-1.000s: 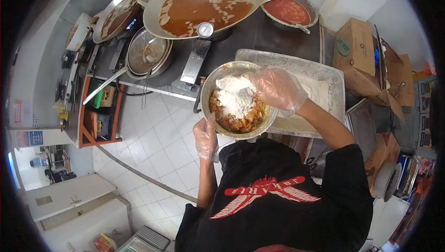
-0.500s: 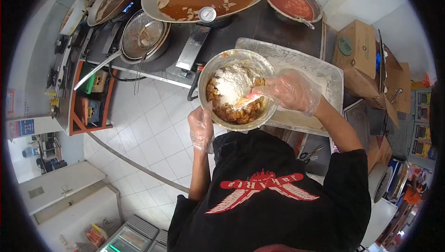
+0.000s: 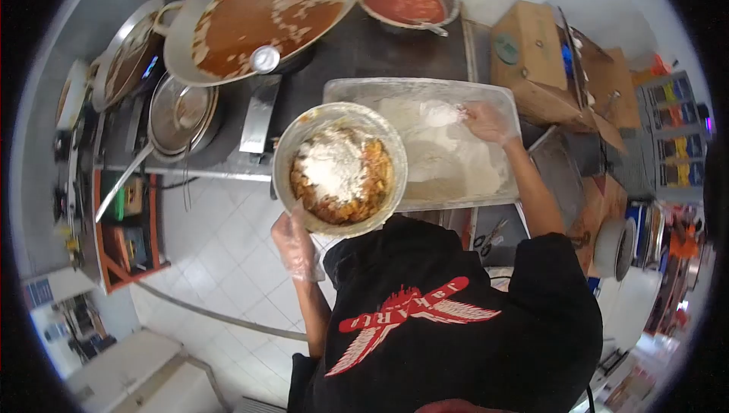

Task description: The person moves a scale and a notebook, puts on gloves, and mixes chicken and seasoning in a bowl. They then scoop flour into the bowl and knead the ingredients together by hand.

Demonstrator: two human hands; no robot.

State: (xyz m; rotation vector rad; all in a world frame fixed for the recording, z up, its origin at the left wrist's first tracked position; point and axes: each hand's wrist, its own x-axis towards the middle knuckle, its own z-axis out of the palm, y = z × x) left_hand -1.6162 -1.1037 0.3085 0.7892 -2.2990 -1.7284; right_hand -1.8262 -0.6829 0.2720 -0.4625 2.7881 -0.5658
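My left hand [image 3: 295, 244], in a clear plastic glove, grips the near-left rim of a round metal bowl [image 3: 400, 183]. Chunky brown food pieces [image 3: 370, 202] fill the bowl, with a mound of white flour [image 3: 330, 166] on top. Under the bowl's right side sits a rectangular tray [image 3: 497, 94] of pale flour. Over that tray, my gloved right hand [image 3: 490, 123] is closed around a small scoop with some red on it, mostly hidden by the fingers. White powder [image 3: 440, 114] is heaped at its end.
A large pan of brown oil [image 3: 266, 18] with a dial thermometer [image 3: 265, 59] stands at the back left. Beside it is a pot of red liquid [image 3: 410, 4]. A strainer [image 3: 180, 114] rests on a pot farther left. Scissors [image 3: 490, 238] lie near the tray; cardboard boxes [image 3: 531, 56] stand right.
My right hand has moved from inside the bowl to the right, over the flour tray. My left hand stays on the bowl's rim. The whole view has shifted and turned.
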